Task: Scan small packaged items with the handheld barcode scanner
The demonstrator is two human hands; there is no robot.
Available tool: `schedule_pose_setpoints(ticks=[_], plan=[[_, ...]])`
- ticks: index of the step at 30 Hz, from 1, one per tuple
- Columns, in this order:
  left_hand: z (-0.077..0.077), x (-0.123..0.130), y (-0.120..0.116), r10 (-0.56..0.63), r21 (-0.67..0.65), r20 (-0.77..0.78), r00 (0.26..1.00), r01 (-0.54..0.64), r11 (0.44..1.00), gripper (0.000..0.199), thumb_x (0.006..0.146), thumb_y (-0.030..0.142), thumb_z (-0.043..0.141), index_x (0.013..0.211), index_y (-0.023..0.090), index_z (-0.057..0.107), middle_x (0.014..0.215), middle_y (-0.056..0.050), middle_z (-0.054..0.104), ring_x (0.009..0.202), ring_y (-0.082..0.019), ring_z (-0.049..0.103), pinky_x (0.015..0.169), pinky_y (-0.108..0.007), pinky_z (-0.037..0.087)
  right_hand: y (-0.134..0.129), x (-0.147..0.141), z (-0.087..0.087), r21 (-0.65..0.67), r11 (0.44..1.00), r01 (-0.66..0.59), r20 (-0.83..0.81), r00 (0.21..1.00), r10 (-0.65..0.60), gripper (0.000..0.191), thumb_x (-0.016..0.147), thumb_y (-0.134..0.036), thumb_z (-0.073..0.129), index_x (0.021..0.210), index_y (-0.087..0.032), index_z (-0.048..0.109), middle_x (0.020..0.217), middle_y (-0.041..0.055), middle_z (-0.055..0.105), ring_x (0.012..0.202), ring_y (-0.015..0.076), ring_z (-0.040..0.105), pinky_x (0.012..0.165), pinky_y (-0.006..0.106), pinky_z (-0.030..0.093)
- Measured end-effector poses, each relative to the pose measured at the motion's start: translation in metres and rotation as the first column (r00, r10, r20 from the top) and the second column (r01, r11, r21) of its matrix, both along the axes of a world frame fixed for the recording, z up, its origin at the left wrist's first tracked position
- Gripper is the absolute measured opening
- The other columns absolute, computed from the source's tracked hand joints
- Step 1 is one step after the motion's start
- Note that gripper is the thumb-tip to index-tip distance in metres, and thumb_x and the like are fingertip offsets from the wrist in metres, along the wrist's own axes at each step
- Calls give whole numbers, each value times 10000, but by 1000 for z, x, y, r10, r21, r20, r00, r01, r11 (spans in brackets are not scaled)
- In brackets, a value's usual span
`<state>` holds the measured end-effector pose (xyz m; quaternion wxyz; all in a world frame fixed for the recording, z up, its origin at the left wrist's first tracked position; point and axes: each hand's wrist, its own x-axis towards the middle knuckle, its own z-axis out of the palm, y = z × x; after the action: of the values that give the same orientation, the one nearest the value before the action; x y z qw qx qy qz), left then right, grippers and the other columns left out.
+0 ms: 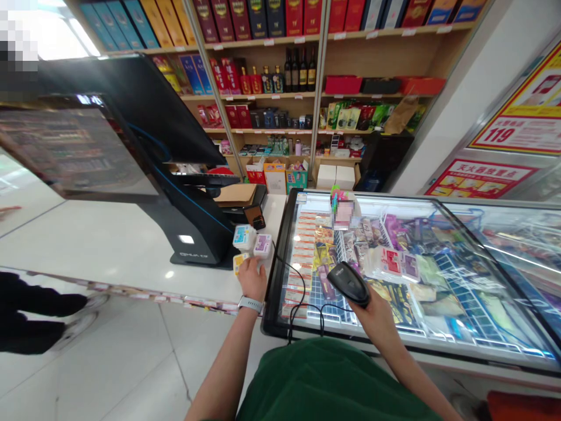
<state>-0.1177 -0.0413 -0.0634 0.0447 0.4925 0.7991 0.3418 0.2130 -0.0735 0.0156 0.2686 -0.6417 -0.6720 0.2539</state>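
Observation:
My right hand (376, 316) is wrapped round a black corded scanner (349, 283) above the glass freezer top. At the counter's right end, my left hand (253, 279) rests its fingers on a small pack with a yellow label (239, 263); whether it grips the pack is hard to tell. Just beyond it stand a pack with a blue label (243, 235) and one with a purple label (263, 244). On the freezer glass, farther right, lie packs with a red label (391, 261) and a purple label (411, 266).
A black register monitor (175, 117) stands on the white counter (131, 251) at left. The glass-topped freezer (438, 336) spans the right. The scanner's cable (302, 280) loops over its left edge. Shelves of boxes and bottles stand behind. A person's legs (35, 316) show at far left.

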Motion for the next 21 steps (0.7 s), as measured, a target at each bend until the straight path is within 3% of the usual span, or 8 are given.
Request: schedule_pose_setpoints(ticks=[3, 7, 12, 16, 21], plan=[[-4, -6, -4, 134, -93, -186, 973, -153, 984, 480, 853, 299, 511, 1308, 145, 521, 1415, -192, 418, 1302, -327, 367, 1025, -518, 323, 1, 0, -1, 5, 1000, 0, -3, 1000, 0, 401, 763, -382, 554, 1102, -173, 598, 913, 87, 710, 855, 276, 663, 726, 346, 484], [-7, -15, -5, 182, -170, -256, 949, -230, 958, 577, 878, 410, 475, 1374, 117, 453, 1475, -231, 331, 1356, -364, 286, 1011, -560, 326, 2, -2, 3, 20, 1000, -3, -18, 1000, 3, 340, 757, -358, 561, 1051, -192, 608, 870, 66, 707, 823, 263, 662, 699, 329, 479], [-8, -37, -2, 72, -254, -226, 972, -130, 959, 526, 884, 415, 444, 1306, 113, 530, 1446, -242, 368, 1333, -395, 308, 970, -570, 365, 0, -5, 8, 24, 1000, -12, -40, 999, 12, 261, 758, -314, 569, 991, -206, 614, 860, 46, 701, 806, 236, 658, 693, 308, 478], [-18, -67, 8, -100, -269, -245, 964, 31, 963, 444, 865, 269, 444, 1264, 106, 552, 1318, -216, 518, 1310, -336, 377, 1052, -509, 302, -1, -5, 9, 15, 1000, -10, -40, 999, 10, 267, 763, -265, 561, 1016, -197, 613, 918, 63, 702, 854, 239, 654, 729, 316, 478], [-25, -104, 24, -224, -456, -227, 948, 100, 884, 623, 810, 292, 504, 1349, -9, 424, 1347, -254, 489, 1351, -337, 347, 1096, -425, 262, -1, -2, 4, 15, 1000, -8, -46, 999, 9, 263, 742, -214, 562, 996, -187, 620, 917, 67, 700, 857, 238, 653, 730, 310, 477]])
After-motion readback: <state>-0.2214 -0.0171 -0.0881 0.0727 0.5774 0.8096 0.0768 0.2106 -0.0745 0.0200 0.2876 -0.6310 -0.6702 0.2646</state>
